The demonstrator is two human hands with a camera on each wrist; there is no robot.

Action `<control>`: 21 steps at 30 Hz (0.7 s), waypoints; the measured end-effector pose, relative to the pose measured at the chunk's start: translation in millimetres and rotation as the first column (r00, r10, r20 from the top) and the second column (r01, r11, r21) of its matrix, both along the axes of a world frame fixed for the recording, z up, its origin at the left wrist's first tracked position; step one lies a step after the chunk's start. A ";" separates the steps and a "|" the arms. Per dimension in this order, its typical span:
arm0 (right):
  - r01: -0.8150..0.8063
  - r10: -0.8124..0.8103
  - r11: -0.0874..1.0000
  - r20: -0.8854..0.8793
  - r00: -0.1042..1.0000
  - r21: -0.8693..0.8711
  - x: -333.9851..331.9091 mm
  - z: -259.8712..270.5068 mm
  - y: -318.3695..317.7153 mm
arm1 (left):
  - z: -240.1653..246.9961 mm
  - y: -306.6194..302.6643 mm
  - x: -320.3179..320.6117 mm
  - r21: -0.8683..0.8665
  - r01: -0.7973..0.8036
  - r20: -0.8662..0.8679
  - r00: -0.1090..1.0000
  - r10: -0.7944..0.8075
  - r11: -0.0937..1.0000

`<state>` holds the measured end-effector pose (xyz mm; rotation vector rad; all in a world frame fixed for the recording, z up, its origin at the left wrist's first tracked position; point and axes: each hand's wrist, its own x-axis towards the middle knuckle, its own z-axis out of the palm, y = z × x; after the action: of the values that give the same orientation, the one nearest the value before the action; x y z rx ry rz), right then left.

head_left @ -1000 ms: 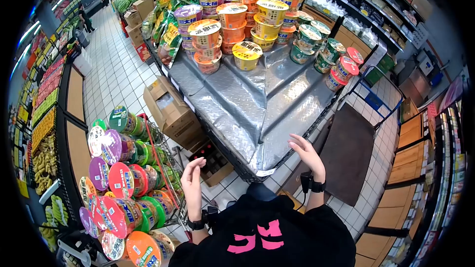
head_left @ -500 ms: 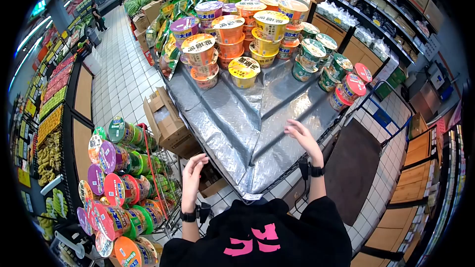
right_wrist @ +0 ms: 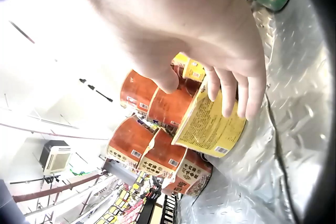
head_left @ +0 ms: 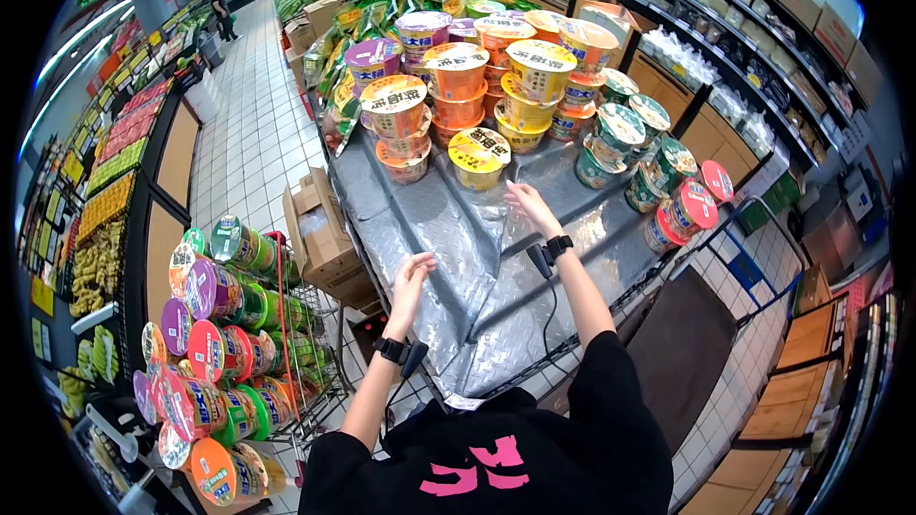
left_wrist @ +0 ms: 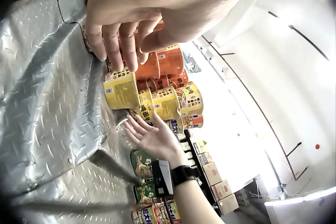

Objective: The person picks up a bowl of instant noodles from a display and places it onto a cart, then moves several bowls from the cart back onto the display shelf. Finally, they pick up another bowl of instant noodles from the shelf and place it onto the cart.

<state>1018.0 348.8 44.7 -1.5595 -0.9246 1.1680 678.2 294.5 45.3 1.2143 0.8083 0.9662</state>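
Observation:
Both hands are over the silver diamond-plate display point(head_left: 448, 272), holding nothing. My right hand point(head_left: 534, 207) reaches close to a single yellow noodle tub point(head_left: 480, 158) at the front of the stacks; in the right wrist view the fingers lie in front of the yellow tub point(right_wrist: 210, 121), and contact cannot be told. The left hand point(head_left: 410, 286) is lower and further left, fingers relaxed. In the left wrist view the left hand point(left_wrist: 157, 3) hangs above the yellow tub point(left_wrist: 121, 90), with the right hand point(left_wrist: 157, 139) palm up-turned beyond it. Orange tubs point(head_left: 402, 157) stand left of the yellow one.
Green tubs point(head_left: 599, 162) and red-lidded tubs point(head_left: 689, 207) stand at the display's right. A cart of noodle tubs point(head_left: 219, 348) is at the left, beside an open carton point(head_left: 329, 238). A dark flat trolley point(head_left: 682, 353) lies at the right. One person point(head_left: 223, 14) stands far off.
Both hands have moved forward over the display, the right one farther, up to the single yellow tub. The camera view has shifted, so the stacks sit lower in the picture.

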 end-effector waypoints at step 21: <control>0.400 -0.398 0.916 0.094 0.912 -0.006 7.8 -23.1 102.5 | -4.9 -18.4 15.0 -0.028 0.012 -0.001 1.000 -0.012 1.000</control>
<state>1025.8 451.2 21.7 -1.7342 -0.6072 0.8239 693.2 276.2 40.4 1.1947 0.8118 0.9414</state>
